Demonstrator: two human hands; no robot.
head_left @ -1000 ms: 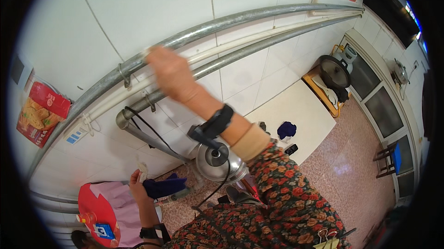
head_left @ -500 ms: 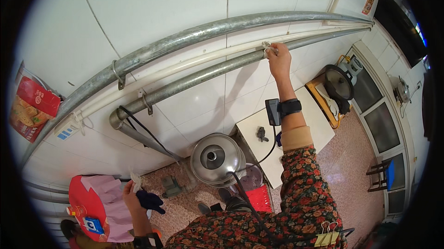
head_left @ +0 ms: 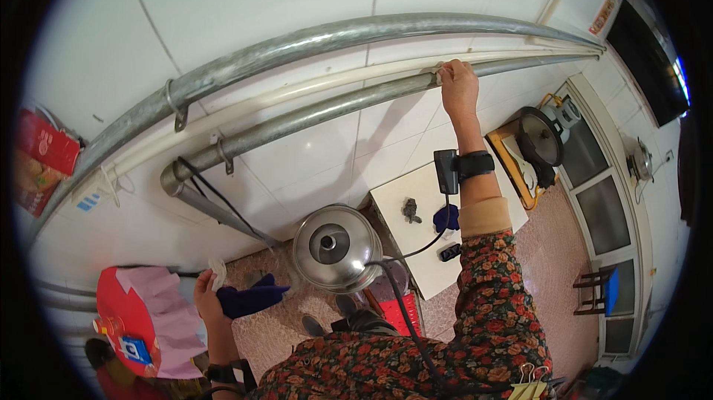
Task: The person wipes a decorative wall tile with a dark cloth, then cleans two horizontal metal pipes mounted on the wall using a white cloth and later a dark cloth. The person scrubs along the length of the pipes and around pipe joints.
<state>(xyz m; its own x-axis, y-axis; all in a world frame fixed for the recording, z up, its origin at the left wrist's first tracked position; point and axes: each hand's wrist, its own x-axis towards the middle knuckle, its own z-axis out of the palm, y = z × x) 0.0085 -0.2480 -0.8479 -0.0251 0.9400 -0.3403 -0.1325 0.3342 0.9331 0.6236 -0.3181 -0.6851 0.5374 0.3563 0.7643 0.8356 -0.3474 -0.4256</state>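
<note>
My right hand (head_left: 460,88) reaches up to the lower grey metal pipe (head_left: 327,106), its fingers closed on a small pale rag (head_left: 438,75) against the pipe. Mostly hidden by the fingers, the rag shows only at its edge. At lower left, my left hand (head_left: 207,297) is closed round a crumpled whitish cloth (head_left: 218,272) sticking up past the fingers. A dark blue cloth (head_left: 252,299) hangs out beside that hand; whether the hand grips it too is unclear.
A thicker pipe (head_left: 297,47) and a white pipe (head_left: 297,93) run along the tiled wall. Below stand a lidded steel pot (head_left: 332,245) and a white table (head_left: 394,192) with small items. A red-and-pink covered table (head_left: 111,292) is at left. A cable (head_left: 405,311) crosses my front.
The view has shifted slightly. My right hand has moved a little to the right along the pipe, with the rag now more covered. The dark blue cloth has swung out to the right.
</note>
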